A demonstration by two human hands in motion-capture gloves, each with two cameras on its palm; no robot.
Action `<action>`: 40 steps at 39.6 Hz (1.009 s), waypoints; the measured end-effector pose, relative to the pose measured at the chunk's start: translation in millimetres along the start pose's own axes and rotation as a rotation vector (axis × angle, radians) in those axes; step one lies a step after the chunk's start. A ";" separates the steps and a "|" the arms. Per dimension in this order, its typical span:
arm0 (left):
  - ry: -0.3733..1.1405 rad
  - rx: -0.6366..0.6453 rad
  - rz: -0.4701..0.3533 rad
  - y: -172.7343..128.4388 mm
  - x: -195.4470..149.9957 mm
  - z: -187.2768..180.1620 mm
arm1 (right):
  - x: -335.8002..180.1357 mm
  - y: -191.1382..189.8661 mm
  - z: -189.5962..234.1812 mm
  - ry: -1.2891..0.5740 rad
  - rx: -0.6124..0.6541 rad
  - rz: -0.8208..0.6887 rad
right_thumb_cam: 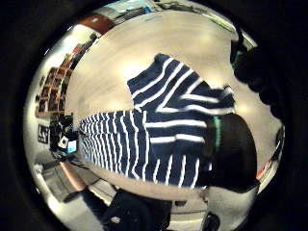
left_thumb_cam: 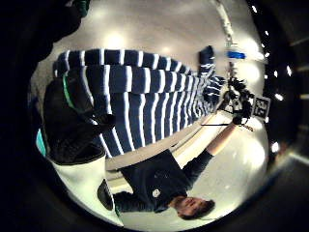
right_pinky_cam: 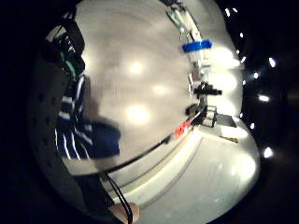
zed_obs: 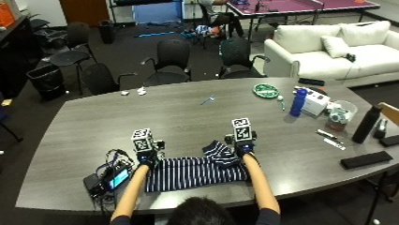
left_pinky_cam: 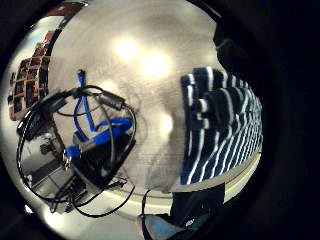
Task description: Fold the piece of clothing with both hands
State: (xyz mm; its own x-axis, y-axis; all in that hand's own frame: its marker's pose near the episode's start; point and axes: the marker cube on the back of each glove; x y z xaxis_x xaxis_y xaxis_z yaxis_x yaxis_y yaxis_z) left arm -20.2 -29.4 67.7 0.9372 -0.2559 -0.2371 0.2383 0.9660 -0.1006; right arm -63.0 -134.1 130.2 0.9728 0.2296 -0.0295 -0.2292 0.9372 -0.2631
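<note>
A navy and white striped garment (zed_obs: 193, 172) lies flat on the grey table (zed_obs: 187, 117) close to the front edge, with one sleeve (zed_obs: 218, 153) folded in over its far right part. My left hand (zed_obs: 148, 158) is at the garment's far left corner. My right hand (zed_obs: 242, 149) is at its far right corner, beside the folded sleeve. In the left thumb side palm view, gloved fingers (left_thumb_cam: 72, 121) curl over the striped cloth (left_thumb_cam: 145, 106). The right thumb side palm view shows a gloved thumb (right_thumb_cam: 231, 154) on the cloth's edge (right_thumb_cam: 159, 130). Both hands appear to pinch the fabric.
A black device with tangled cables (zed_obs: 106, 178) sits just left of the garment. At the table's right stand a blue bottle (zed_obs: 299, 102), a white box (zed_obs: 316, 101), a green plate (zed_obs: 267, 90), a black bottle (zed_obs: 366, 124) and a black case (zed_obs: 365, 159). Chairs line the far side.
</note>
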 end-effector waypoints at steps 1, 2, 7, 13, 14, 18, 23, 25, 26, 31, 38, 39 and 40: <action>0.022 0.013 0.012 -0.9 4.4 -0.6 | 15.6 7.7 1.8 -0.004 -0.049 0.019; 0.041 0.021 0.026 -2.0 9.1 -0.1 | 31.2 14.5 4.5 -0.003 -0.095 0.041; 0.065 0.073 0.081 12.6 19.6 10.5 | 60.3 39.8 24.4 -0.011 -0.251 0.141; -0.003 0.052 0.119 21.7 25.7 54.8 | 69.9 38.1 64.7 -0.027 -0.296 0.189; -0.020 0.042 0.110 25.7 26.6 62.5 | 69.9 35.6 72.4 -0.044 -0.301 0.192; -0.066 0.037 0.058 27.0 25.6 93.9 | 63.7 22.4 97.4 -0.142 -0.320 0.195; -0.144 0.113 0.042 14.9 21.0 109.5 | 51.7 16.1 109.3 -0.125 -0.366 0.216; -0.157 0.136 0.043 10.0 20.1 112.9 | 45.9 12.3 111.2 -0.103 -0.351 0.218; -0.156 0.134 0.039 8.8 19.8 113.8 | 42.5 10.5 111.4 -0.100 -0.338 0.203; -0.163 0.124 0.019 3.8 19.8 111.3 | 31.1 6.1 109.4 -0.111 -0.284 0.148; -0.172 0.110 0.034 -5.4 29.0 105.1 | 32.5 5.2 103.5 -0.061 -0.197 0.105; -0.171 0.101 0.036 -5.4 30.6 104.3 | 35.3 6.1 103.1 -0.051 -0.194 0.116; -0.171 0.094 0.038 -5.5 32.1 103.5 | 38.9 6.6 102.9 -0.041 -0.191 0.128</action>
State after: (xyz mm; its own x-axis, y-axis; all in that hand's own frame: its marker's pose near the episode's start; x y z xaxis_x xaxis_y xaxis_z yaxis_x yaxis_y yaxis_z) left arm 35.0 -39.1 160.6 0.9736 -0.2171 -0.0707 0.2175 0.9760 -0.0021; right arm -30.1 -91.9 226.5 0.9331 0.3578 -0.0363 -0.3368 0.8338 -0.4374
